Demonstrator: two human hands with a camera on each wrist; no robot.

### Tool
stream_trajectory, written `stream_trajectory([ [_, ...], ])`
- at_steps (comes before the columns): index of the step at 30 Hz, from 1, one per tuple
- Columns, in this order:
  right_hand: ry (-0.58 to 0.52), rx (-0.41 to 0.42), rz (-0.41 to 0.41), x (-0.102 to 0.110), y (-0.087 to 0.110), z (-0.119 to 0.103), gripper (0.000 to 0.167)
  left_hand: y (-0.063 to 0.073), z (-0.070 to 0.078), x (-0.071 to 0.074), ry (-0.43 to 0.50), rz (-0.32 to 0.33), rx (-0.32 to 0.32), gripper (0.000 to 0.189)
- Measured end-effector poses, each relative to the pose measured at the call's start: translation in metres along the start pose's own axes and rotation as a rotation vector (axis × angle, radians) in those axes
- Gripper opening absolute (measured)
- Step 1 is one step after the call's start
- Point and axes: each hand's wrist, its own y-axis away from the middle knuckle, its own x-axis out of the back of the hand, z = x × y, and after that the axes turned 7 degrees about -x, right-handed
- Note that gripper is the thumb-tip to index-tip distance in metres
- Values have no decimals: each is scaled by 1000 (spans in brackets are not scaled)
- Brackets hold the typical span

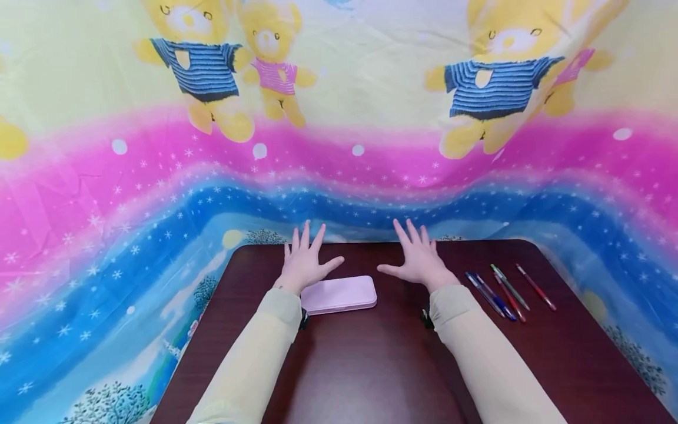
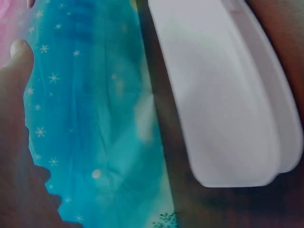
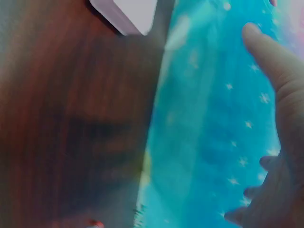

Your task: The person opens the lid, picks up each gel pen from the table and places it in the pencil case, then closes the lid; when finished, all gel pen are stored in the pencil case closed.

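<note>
Both hands are stretched out over the far half of a dark wooden table, fingers spread and nothing held. The left hand [image 1: 304, 263] is beside a closed pale pink pencil case [image 1: 341, 294], overlapping its left end in the head view. That same pencil case [image 2: 218, 95] fills much of the left wrist view, its lid facing up. To the right of the case is the right hand [image 1: 421, 259], thumb pointing inward. A corner of the case [image 3: 130, 14] shows at the top of the right wrist view.
Several pens lie at the table's right, among them a blue pen [image 1: 495, 296], a green pen [image 1: 509, 287] and a red pen [image 1: 536, 287] set a little apart. Behind the wooden table [image 1: 371, 365] hangs a cloth [image 1: 344, 171] printed with bears and snowflakes.
</note>
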Motion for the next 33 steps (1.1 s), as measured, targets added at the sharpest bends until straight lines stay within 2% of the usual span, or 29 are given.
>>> stream_trajectory([
  [7,-121,149,-111,-28,2,-13,135,25,-19,-15,11,-70,-1,128],
  [12,-91,241,-200,-46,2,-23,133,45,-28,-24,20,-164,-33,141],
  [15,-63,255,-240,-53,3,-30,129,53,-32,-26,32,-202,-35,144],
  [24,22,245,-296,-73,1,-38,119,57,-46,-36,-18,-233,-14,129],
  [29,32,257,-267,-81,0,-38,113,56,-54,-44,9,-224,-34,117],
  [33,39,261,-254,-85,-2,-40,112,58,-59,-50,50,-205,-8,115],
])
